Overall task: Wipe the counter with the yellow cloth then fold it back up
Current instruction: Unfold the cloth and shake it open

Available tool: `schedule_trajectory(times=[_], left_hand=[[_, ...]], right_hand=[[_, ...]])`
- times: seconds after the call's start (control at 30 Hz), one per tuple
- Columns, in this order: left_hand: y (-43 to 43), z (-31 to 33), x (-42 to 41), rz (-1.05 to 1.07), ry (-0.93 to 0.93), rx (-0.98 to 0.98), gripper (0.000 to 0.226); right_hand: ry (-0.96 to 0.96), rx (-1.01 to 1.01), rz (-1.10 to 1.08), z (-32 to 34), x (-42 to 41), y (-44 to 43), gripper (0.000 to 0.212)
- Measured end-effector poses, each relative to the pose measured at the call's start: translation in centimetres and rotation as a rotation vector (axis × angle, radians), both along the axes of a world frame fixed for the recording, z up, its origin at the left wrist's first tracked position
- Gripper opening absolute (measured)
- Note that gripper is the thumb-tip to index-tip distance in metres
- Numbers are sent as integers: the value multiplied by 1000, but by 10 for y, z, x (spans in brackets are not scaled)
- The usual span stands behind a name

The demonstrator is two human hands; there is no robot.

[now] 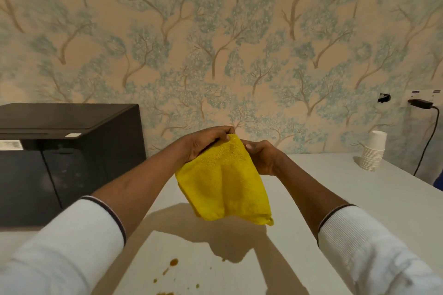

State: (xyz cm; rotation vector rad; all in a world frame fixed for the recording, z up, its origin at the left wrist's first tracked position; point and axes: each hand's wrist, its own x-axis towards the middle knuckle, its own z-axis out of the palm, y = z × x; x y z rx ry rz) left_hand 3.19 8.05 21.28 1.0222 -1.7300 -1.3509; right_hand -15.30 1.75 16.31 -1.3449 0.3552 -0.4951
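Note:
The yellow cloth [224, 184] hangs in the air above the white counter [335, 199], folded over on itself with its lower edge loose. My left hand [206, 142] pinches the cloth's top edge from the left. My right hand [262, 157] grips the same top edge from the right, close beside the left. Brown drops and smears of a spill [173, 263] lie on the counter near its front, below and a little left of the cloth.
A black microwave [69, 163] stands on the counter at the left, against the patterned wall. A stack of white paper cups [374, 151] sits at the back right. A black cable [429, 136] runs down from a wall socket at the far right.

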Motion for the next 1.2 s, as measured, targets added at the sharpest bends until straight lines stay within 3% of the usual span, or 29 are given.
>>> schedule_trajectory(times=[0.07,0.2,0.27,0.33,0.5,0.57,0.67,0.73,0.83,1.03,1.2], left_hand=[[15,9,0,-24,-15,13,11],[39,18,12,-54,22,57,11],[51,18,23,-27,42,59,10],[66,17,34,7,46,64,8],[109,1,66,267,-234,-49,26],[134,-1,75,246,-276,-82,24],[168,-2,89,177,-458,-128,39],[189,-4,98,148,-580,-123,49],[218,-11,112,128,-716,-102,42],[273,-32,141,138,-746,-103,26],[304,-45,141,205,-791,-226,22]], right_hand=[[15,-1,65,5,5,11,101],[42,-10,149,14,9,27,63],[116,-103,170,17,8,38,42],[249,-216,133,20,6,50,36],[558,-531,-23,38,2,94,16],[642,-633,-79,45,2,116,20],[737,-739,-156,48,3,147,50],[798,-797,-185,46,2,166,42],[857,-826,-213,38,-3,193,23],[843,-934,-268,20,-9,238,39],[809,-996,-345,14,-10,270,46]])
